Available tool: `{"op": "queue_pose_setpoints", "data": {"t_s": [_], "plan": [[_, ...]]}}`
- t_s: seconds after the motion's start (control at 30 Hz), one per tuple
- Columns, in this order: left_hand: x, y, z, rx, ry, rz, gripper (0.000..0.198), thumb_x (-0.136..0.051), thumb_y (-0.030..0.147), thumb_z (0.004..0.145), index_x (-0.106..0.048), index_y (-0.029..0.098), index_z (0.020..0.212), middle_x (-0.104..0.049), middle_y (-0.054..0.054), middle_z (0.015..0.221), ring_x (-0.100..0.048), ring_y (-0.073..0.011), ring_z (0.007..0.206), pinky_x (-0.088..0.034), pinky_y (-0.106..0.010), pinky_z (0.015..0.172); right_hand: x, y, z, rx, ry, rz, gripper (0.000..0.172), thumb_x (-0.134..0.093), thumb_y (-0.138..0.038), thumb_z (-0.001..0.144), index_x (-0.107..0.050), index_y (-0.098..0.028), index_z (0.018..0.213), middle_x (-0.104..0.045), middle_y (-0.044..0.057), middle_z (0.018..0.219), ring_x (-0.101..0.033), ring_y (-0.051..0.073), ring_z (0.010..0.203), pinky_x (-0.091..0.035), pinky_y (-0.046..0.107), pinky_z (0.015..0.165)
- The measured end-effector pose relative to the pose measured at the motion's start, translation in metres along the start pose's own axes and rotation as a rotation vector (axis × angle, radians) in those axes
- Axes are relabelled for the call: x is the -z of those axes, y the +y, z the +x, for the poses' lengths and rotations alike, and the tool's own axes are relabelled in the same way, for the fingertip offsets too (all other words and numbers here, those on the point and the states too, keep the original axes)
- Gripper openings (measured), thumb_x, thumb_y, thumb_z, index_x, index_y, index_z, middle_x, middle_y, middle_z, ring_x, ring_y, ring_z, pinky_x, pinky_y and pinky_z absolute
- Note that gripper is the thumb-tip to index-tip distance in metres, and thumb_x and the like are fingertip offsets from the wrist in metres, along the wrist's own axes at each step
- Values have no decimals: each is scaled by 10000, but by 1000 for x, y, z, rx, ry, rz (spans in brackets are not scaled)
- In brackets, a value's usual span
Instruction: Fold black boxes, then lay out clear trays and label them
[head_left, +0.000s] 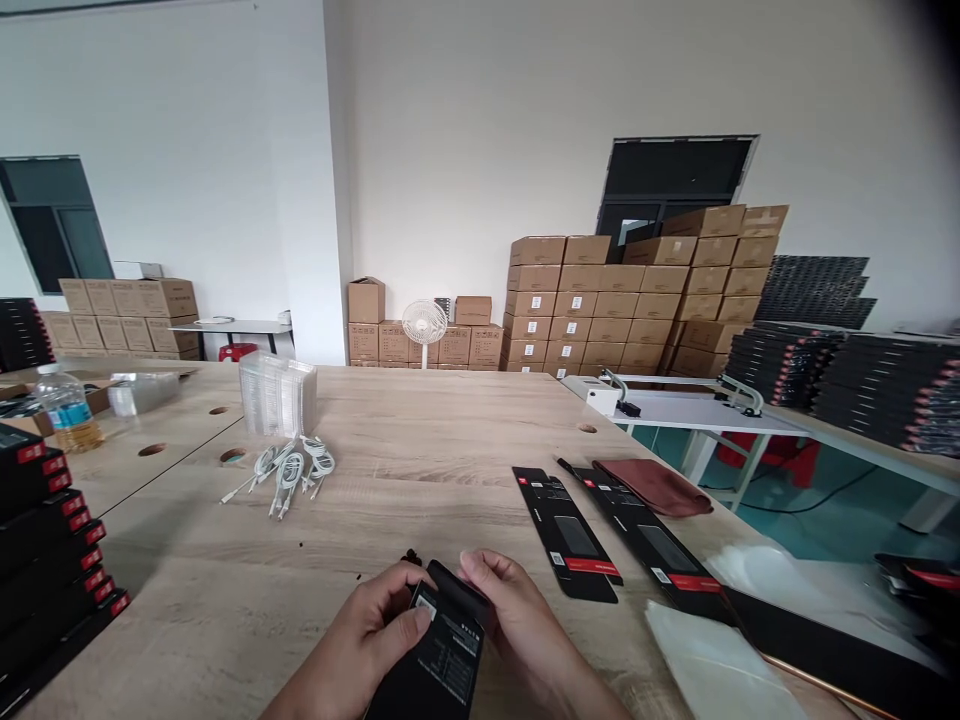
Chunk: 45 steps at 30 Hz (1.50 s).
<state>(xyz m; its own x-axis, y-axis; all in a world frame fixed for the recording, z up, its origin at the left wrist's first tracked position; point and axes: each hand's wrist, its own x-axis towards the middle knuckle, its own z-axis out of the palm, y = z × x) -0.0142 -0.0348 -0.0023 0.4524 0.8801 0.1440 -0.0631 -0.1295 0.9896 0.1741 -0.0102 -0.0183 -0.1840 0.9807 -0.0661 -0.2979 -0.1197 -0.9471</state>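
A black printed carton (439, 665) is between my hands at the near edge of the wooden table. My left hand (367, 635) grips its left side, thumb lying on the printed face by a white label. My right hand (517, 625) pinches the upper right end, where a dark flap (457, 590) stands up. What lies inside the carton is hidden. To the right, a flattened black carton (555, 520) with a red band lies on the table, and another flat carton (649, 535) rests beside it.
White coiled cables (289, 475) lie before a stack of clear plastic trays (277, 395). Black boxes (45, 570) are piled at the left, near a bottle (67, 410). A brown cloth (652, 485) and clear plastic bags (720, 660) lie at the right. Round holes pierce the tabletop.
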Motion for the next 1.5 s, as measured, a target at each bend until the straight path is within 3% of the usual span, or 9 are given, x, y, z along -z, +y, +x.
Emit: {"op": "queue_pose_setpoints", "data": {"t_s": [0.13,0.3,0.6,0.77,0.9,1.03,1.23,1.4,1.5], "plan": [[-2,-6,-1,54,28,-7,387,-592,456,845,-550,213,1144,-582,-4,830,-494,-134,733,-378,-264,664,-1,-2,-3,-91,-64,34,370,-794,-486,668,-612,-165,691,-573,-26,638,-489,124,616,-358,237,597],[-1,-16,-2,103,83,-9,588,-603,485,831,-404,231,1323,-534,20,790,-461,-121,688,-344,-257,621,0,-6,-6,80,-47,-226,329,-783,-450,691,-632,-158,706,-577,-23,681,-473,131,674,-342,252,637],[-5,-12,3,68,93,-174,370,-643,448,814,-582,201,1082,-562,14,772,-451,-90,631,-341,-234,577,-4,-6,-9,97,-17,-216,371,-760,-516,699,-661,-159,679,-599,-20,640,-514,148,670,-376,266,656],[-1,-12,6,36,207,-297,316,-664,428,803,-573,201,1003,-589,25,711,-465,-77,579,-342,-211,541,-7,-6,-12,25,-87,-113,454,-678,-570,770,-724,-190,1014,-706,73,959,-612,245,936,-464,357,824],[3,-17,6,19,254,-368,284,-676,394,800,-570,200,980,-614,24,715,-495,-80,578,-367,-211,550,-7,-9,-17,-29,-234,-129,541,-722,-517,753,-643,-248,1216,-689,75,1081,-619,248,969,-500,348,768],[2,-18,8,17,283,-355,279,-682,393,793,-586,198,970,-622,22,731,-512,-85,595,-390,-214,570,-8,-8,-17,-4,-233,-148,570,-738,-502,741,-629,-240,1235,-694,71,1072,-622,230,934,-504,321,729],[14,-8,4,-28,408,11,541,-660,458,782,-532,231,1256,-652,-13,830,-591,-144,717,-466,-253,650,-10,-17,-14,185,-53,-170,569,-727,-505,749,-638,-200,1221,-718,67,975,-626,200,824,-509,308,711],[16,-11,-21,-102,380,777,970,-785,350,612,-318,313,1461,-549,-116,1379,-572,-327,1175,-483,-448,966,-14,-32,-21,363,187,-159,648,-723,-539,736,-610,-180,1263,-710,55,817,-624,197,720,-543,322,679],[9,-16,-29,-240,440,1111,1021,-739,235,610,-233,293,1494,-531,-117,1412,-545,-345,1235,-500,-461,975,-16,-35,-23,406,186,-217,619,-669,-573,763,-626,-185,1244,-722,82,894,-646,224,763,-556,357,725]]}}
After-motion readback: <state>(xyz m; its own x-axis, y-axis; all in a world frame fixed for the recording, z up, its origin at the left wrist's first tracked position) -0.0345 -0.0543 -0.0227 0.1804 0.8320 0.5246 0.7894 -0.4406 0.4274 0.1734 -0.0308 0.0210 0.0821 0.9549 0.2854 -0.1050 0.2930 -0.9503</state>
